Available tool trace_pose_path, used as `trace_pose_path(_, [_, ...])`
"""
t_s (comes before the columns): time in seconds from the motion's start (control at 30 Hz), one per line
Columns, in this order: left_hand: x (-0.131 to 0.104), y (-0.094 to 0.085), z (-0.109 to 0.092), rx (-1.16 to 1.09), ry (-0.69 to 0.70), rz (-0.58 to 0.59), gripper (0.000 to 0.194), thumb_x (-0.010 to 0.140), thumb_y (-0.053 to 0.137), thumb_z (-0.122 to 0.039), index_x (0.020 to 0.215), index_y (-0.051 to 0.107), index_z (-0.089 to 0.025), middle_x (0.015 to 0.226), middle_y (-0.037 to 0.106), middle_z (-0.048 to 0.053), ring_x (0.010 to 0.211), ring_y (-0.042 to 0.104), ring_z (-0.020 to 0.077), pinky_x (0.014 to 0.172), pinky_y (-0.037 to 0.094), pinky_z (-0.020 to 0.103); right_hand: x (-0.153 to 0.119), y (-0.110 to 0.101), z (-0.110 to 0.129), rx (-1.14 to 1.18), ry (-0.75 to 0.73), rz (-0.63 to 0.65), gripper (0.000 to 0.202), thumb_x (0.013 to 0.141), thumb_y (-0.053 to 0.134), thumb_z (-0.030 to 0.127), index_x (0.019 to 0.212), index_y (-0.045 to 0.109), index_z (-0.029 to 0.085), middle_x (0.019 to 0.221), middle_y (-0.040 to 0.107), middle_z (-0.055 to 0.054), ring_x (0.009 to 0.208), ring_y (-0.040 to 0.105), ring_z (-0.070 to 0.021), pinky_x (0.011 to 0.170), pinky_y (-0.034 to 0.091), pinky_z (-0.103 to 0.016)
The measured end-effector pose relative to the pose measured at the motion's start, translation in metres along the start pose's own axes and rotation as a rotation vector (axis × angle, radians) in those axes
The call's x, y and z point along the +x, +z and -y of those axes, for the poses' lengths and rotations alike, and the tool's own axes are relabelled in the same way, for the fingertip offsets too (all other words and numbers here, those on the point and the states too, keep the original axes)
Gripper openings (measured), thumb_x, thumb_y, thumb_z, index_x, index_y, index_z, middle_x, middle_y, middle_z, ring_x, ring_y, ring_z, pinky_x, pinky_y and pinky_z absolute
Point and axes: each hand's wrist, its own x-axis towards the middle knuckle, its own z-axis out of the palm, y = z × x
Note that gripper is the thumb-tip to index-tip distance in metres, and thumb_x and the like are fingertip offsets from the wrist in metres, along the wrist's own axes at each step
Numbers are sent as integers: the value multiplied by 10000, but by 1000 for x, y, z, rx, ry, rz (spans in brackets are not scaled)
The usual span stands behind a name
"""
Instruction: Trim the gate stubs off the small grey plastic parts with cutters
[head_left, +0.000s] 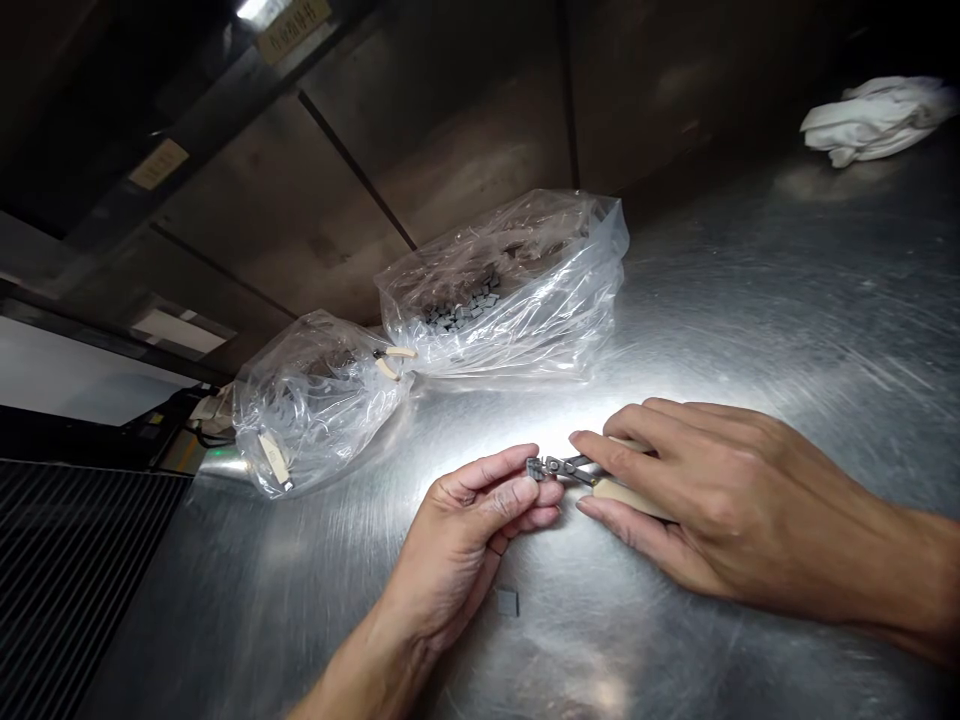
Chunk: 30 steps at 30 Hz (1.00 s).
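Between the thumb and fingers of my left hand (480,510) is a small dark grey square piece (535,468). My right hand (720,490) is wrapped round the cream handles of a pair of nippers (630,495). The jaws of the nippers point left and meet the edge of the grey piece; whether they bite into it is too small to tell. Just below my left hand, a flat grey square tile (508,602) lies on the metal table (360,620).
A clear plastic bag (517,330) holding many grey pieces stands behind my hands. Left of it sits another clear bag (322,430), with a second cream-handled tool (394,358) between them and a cream cutter (274,460) near its front. A white cloth (874,120) lies far right.
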Motion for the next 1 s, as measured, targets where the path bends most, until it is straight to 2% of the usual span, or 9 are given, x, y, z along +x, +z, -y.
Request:
trace_pose_path(0.63, [0,0,2,11,8,-10,405,603,1106,-191,953,911,-133,844,859,147,725,822,153,783,676,201,2,-2,3,-41,-34,-9,237,1113,564,238,1188,735,92,894,684,-54,714,622,-206,650,431,-379])
trace_pose_path(1.0, [1,-1,3,34,15,5,404,607,1108,-220,951,911,-143,822,855,126,714,815,145,774,670,194,-1,-2,3,-2,-34,50,240,1138,528,240,1157,727,108,883,674,-52,697,629,-185,643,433,-354])
